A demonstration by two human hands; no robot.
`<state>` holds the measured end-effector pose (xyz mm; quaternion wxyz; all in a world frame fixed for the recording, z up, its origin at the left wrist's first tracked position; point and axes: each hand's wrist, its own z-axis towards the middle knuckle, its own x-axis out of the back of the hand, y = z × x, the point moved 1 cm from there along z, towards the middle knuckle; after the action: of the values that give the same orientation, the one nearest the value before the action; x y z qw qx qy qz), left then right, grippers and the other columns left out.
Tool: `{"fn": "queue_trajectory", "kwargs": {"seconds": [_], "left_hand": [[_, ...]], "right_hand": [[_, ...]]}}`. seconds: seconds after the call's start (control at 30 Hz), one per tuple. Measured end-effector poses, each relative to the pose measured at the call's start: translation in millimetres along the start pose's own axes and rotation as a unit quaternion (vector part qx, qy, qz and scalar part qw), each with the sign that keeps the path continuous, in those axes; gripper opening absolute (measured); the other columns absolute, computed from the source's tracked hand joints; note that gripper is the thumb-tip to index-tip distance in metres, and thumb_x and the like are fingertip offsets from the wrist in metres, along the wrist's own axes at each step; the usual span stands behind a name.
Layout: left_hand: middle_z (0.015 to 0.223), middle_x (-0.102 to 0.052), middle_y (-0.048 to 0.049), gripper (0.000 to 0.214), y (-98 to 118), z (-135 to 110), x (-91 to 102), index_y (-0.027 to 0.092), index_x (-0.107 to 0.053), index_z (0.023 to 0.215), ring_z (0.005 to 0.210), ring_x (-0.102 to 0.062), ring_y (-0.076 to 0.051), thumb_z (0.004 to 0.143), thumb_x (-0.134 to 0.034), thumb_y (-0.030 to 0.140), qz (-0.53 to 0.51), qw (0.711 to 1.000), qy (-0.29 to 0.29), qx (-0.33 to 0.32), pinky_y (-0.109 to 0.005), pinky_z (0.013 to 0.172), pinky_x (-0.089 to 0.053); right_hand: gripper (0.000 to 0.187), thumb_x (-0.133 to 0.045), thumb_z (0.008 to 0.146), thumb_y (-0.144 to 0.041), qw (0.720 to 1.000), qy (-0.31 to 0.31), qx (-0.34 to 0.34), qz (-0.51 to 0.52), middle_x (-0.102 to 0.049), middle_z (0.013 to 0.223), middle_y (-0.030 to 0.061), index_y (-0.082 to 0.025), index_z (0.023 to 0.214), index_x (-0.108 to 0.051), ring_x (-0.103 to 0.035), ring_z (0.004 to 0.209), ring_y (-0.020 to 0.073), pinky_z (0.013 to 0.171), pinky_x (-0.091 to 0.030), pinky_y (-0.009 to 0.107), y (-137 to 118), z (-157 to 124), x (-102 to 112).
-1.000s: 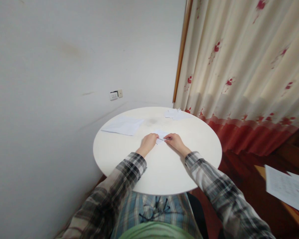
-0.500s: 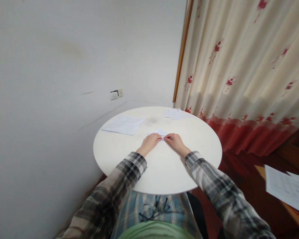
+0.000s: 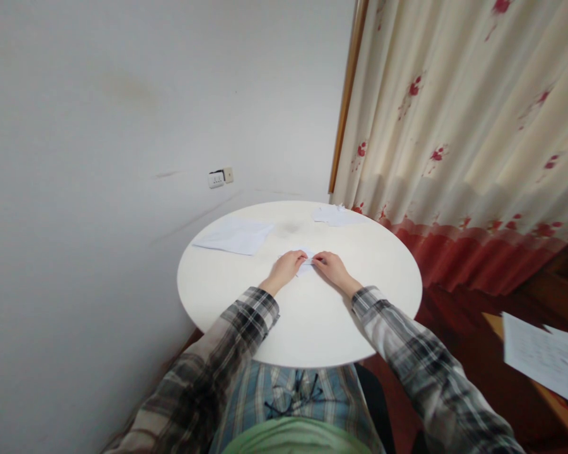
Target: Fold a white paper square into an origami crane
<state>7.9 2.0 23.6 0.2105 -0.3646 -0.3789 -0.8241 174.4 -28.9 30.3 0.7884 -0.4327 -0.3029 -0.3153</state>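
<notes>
A small piece of folded white paper (image 3: pixel 307 267) lies near the middle of the round white table (image 3: pixel 312 328), between my two hands. My left hand (image 3: pixel 288 265) pinches its left side, thumb and fingertips together. From the right, my right hand (image 3: pixel 332 266) grips the paper's other side in the same way. The fingertips of both hands are close together over the paper and hide part of it. The exact shape of its folds is too small to make out.
Flat white sheets (image 3: pixel 236 236) lie at the table's left. Torn-edged paper (image 3: pixel 335 215) lies at the far edge. A wall with a socket (image 3: pixel 216 181) stands behind, a curtain (image 3: pixel 454 126) at the right. Printed sheets (image 3: pixel 539 353) rest on a lower wooden surface at right.
A part of the paper now shows on the near side of my fingertips, where the table was bare before. Both hands have hardly shifted.
</notes>
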Motion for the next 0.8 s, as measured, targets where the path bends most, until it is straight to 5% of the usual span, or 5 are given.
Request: {"fn": "queue_trajectory", "kwargs": {"seconds": [0.3,0.8], "left_hand": [[0.092,-0.059,-0.0057,0.017,8.1,-2.2,4.8,0.018,-0.064,0.084,0.092,-0.051,-0.018,0.081,-0.049,0.024,0.053,0.996,0.019,-0.069,-0.031,0.085,-0.04],[0.084,-0.06,-0.0037,0.014,-2.1,4.1,-3.2,0.015,-0.061,0.087,0.079,-0.056,-0.014,0.079,-0.051,0.02,-0.029,0.999,-0.025,-0.007,-0.026,0.075,-0.044]], "right_hand": [[0.019,-0.05,0.082,-0.024,1.0,-0.006,-0.014,-0.014,-0.066,0.083,0.0062,-0.014,0.079,-0.067,-0.056,0.077,0.0141,0.073,-0.038,0.024,0.0,2.2,-0.9],[0.012,-0.053,0.078,-0.021,1.0,0.003,-0.001,0.02,-0.061,0.075,0.0021,-0.016,0.083,-0.063,-0.051,0.068,0.0117,0.066,-0.037,0.023,1.5,-0.3,-2.0]]}}
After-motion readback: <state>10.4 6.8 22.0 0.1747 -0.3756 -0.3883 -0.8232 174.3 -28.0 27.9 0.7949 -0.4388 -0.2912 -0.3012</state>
